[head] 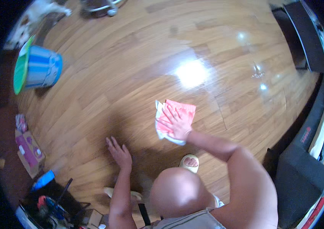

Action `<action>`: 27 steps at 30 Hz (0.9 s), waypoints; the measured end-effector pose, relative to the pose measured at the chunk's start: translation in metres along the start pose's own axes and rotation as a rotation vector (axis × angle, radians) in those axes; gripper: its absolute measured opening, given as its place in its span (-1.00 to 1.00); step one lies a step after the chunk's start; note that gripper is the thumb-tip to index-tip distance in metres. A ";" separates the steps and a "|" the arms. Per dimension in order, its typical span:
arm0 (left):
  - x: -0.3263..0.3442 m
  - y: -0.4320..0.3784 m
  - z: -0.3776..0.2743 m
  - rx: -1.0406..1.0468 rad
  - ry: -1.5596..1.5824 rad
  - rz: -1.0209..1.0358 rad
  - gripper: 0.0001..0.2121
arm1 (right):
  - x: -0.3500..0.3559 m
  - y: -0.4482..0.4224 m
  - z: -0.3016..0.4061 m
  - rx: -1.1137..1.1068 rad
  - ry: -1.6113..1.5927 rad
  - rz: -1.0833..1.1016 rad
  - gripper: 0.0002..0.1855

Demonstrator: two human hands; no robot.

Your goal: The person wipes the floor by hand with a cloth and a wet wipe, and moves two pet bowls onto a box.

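Observation:
My right hand [175,121] lies flat, fingers spread, on top of a folded pink cloth [189,110] with white and pale blue edges. The cloth rests on the wood-plank floor [139,74]. To the left, my left hand [119,153] is apart from the cloth and holds nothing. Its fingers are extended above the floor; whether it touches the boards I cannot tell. My bare knee [179,191] is bent below the cloth, and a foot in a pale yellow slipper [190,163] shows between them. The other slipper [109,191] is partly behind my left forearm.
A blue striped bin [43,67] with a green rim stands at left, near a white and brown animal [33,17]. A chair's caster [112,12] shows at top. Along the left are a cardboard box [31,153] and clutter. Dark padded furniture [299,171] lines the right.

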State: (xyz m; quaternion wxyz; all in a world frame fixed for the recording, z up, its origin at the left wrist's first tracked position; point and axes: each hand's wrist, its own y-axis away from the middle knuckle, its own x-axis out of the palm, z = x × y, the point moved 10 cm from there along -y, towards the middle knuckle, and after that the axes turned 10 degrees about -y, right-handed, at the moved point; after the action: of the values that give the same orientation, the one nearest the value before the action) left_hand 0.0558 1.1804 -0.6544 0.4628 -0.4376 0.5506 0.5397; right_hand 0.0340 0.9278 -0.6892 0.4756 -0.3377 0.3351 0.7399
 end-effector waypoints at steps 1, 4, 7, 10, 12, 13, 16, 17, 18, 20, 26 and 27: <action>0.001 -0.015 -0.035 0.088 0.078 -0.050 -0.40 | -0.004 0.007 -0.009 0.130 -0.112 -0.128 -0.33; -0.024 -0.072 -0.123 0.296 0.144 -0.084 -0.44 | 0.000 0.027 -0.012 0.375 -0.153 -0.167 -0.34; -0.050 -0.106 -0.170 0.476 0.243 -0.068 -0.47 | 0.014 0.072 -0.021 0.151 -0.155 -0.010 -0.33; -0.048 -0.110 -0.169 0.538 0.157 -0.031 -0.50 | -0.025 0.163 -0.152 0.665 0.067 -0.448 -0.29; -0.037 -0.112 -0.149 0.538 0.059 -0.027 -0.52 | -0.102 0.190 -0.211 1.138 0.190 -0.683 -0.30; -0.037 -0.108 -0.147 0.537 0.087 -0.026 -0.52 | -0.122 0.197 -0.233 1.268 0.183 -0.759 -0.31; -0.042 -0.093 -0.130 0.526 0.127 -0.024 -0.53 | -0.107 0.144 -0.272 1.502 0.005 -0.693 -0.42; -0.038 -0.087 -0.126 0.514 0.132 -0.020 -0.53 | -0.118 0.091 -0.240 1.286 0.117 -0.757 -0.42; -0.041 -0.080 -0.128 0.505 0.137 -0.027 -0.53 | -0.109 0.037 -0.218 1.128 0.267 -0.612 -0.47; -0.042 -0.077 -0.124 0.457 0.121 -0.024 -0.53 | -0.079 -0.057 -0.145 0.786 -0.157 -0.436 -0.61; -0.030 -0.087 -0.113 0.385 0.103 0.005 -0.51 | -0.043 -0.107 0.053 -0.489 -0.133 -0.183 -0.50; -0.032 -0.090 -0.113 0.392 0.109 -0.003 -0.50 | -0.031 -0.099 0.048 -0.583 -0.094 -0.009 -0.47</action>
State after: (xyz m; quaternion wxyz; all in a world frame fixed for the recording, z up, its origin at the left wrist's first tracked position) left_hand 0.1463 1.0642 -0.6408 0.5092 -0.3685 0.6689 0.3969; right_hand 0.1278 0.9842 -0.6546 0.3768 -0.4268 0.0846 0.8177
